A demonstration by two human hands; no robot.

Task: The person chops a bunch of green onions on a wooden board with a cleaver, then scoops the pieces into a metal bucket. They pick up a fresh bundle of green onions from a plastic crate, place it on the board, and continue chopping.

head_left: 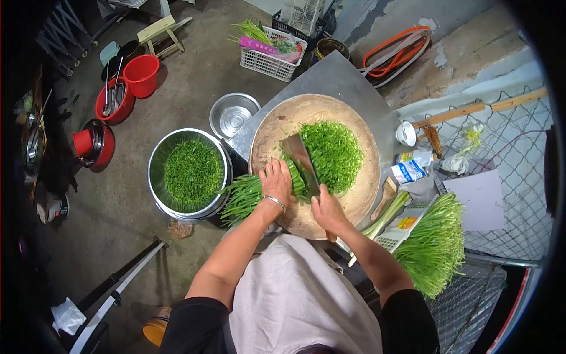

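My right hand point(328, 210) is closed round the handle of a broad cleaver point(302, 158), its blade standing against the cut end of a bunch of garlic chives point(244, 193). My left hand point(276, 182) presses that bunch onto a round wooden chopping board point(277, 130), fingers curled over the stems close to the blade. Long green leaves hang off the board's left edge. Right of the blade lies a heap of chopped chives point(336, 154). A metal pot point(154, 187) left of the board holds more chopped greens.
The board rests on a metal table point(377, 112). Uncut chives point(433, 245) fill a white basket point(396, 233) at the right. A steel basin point(234, 115) stands beyond the pot. Red buckets point(141, 75) and a stool point(159, 35) are farther left; a vegetable crate point(268, 64) is behind.
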